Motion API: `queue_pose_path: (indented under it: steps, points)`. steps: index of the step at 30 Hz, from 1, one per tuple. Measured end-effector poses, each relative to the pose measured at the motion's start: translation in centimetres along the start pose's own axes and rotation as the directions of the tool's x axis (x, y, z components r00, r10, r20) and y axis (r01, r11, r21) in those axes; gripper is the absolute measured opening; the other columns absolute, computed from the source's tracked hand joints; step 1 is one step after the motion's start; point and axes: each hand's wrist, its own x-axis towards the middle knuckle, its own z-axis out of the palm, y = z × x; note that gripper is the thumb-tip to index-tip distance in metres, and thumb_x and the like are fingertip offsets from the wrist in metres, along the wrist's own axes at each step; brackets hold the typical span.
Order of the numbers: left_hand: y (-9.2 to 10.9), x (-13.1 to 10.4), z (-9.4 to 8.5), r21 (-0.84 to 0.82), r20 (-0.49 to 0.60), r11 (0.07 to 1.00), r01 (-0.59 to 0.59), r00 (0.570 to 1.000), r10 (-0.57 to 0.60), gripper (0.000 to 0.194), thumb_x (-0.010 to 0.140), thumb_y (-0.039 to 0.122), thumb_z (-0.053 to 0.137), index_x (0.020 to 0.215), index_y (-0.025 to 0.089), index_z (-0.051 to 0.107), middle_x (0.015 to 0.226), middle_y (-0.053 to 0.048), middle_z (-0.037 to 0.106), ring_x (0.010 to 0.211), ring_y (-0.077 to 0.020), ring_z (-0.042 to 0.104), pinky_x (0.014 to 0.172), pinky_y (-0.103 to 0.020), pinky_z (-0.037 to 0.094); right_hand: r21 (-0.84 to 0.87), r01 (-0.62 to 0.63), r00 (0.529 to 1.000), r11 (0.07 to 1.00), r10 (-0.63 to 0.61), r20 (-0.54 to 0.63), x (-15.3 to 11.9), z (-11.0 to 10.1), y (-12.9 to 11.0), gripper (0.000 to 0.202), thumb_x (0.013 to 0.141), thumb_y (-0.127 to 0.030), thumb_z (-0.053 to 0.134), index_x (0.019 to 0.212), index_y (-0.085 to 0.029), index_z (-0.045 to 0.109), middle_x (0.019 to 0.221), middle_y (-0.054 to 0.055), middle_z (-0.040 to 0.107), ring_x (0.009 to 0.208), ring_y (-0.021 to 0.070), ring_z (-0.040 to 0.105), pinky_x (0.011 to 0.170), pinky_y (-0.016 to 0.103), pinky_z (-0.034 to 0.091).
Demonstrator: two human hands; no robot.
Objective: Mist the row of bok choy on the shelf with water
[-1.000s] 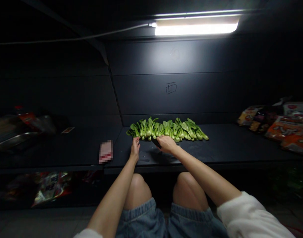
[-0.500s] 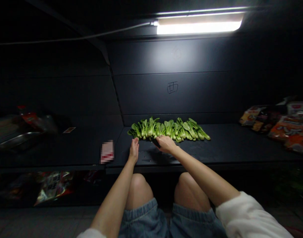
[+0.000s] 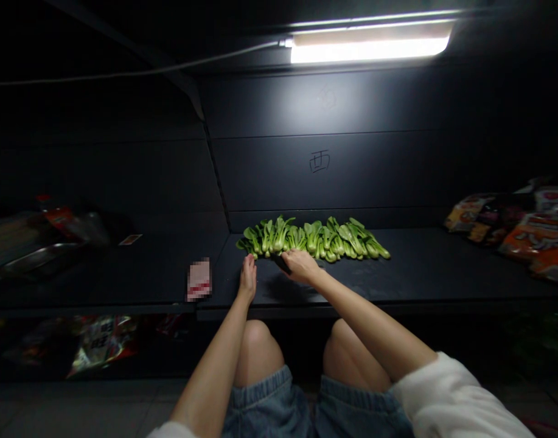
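Observation:
Green bok choy (image 3: 313, 236) lies in a long row against the back of the dark shelf (image 3: 425, 267), leaves to the back and pale stems to the front. My left hand (image 3: 247, 278) is open, its fingers stretched forward, at the front left end of the row. My right hand (image 3: 300, 266) is closed around a dark, flat-looking object (image 3: 281, 263) just in front of the stems. Most of that object is covered by the hand, so I cannot tell its kind.
A pixelated pinkish packet (image 3: 199, 280) and a small card (image 3: 130, 239) lie on the left shelf, with a red-capped bottle (image 3: 57, 213) beyond. Snack bags (image 3: 534, 237) stand at the right, another bag (image 3: 103, 344) below. A lit lamp (image 3: 370, 50) hangs above.
My right hand has moved slightly left with the dark object. Small pale specks on the shelf in front of the bok choy are mostly gone from view. My left hand stays nearly in place.

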Motion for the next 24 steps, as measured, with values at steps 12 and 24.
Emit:
queue_pose_path:
  steps: [12, 24]
  points:
    - [0.0, 0.1, -0.1, -0.021, -0.007, 1.0, 0.008, 1.0, -0.008, 0.051, 0.102, 0.038, 0.023, 0.146, 0.02, 0.04, 0.162, -0.011, 0.028, 0.148, -0.0154, 0.025, 0.119, -0.029, 0.024, -0.015, 0.088, 0.996, 0.996, -0.088, 0.012, 0.5, 0.3, -0.7, 0.03, 0.09, -0.031, 0.056, 0.111, -0.012, 0.062, 0.106, 0.015, 0.071, 0.106, 0.0253, 0.065, 0.088, 0.03, 0.048]
    - [-0.7, 0.4, -0.1, 0.008, -0.006, 1.0, -0.014, 1.0, 0.015, 0.046, 0.101, 0.039, 0.027, 0.139, 0.026, 0.049, 0.158, -0.006, 0.036, 0.147, -0.0148, 0.03, 0.12, -0.033, 0.024, 0.003, 0.001, 1.0, 1.0, -0.001, -0.001, -0.9, 0.4, 1.0, 0.03, 0.093, -0.03, 0.051, 0.116, -0.012, 0.06, 0.112, 0.017, 0.069, 0.11, 0.0246, 0.061, 0.09, 0.029, 0.047]
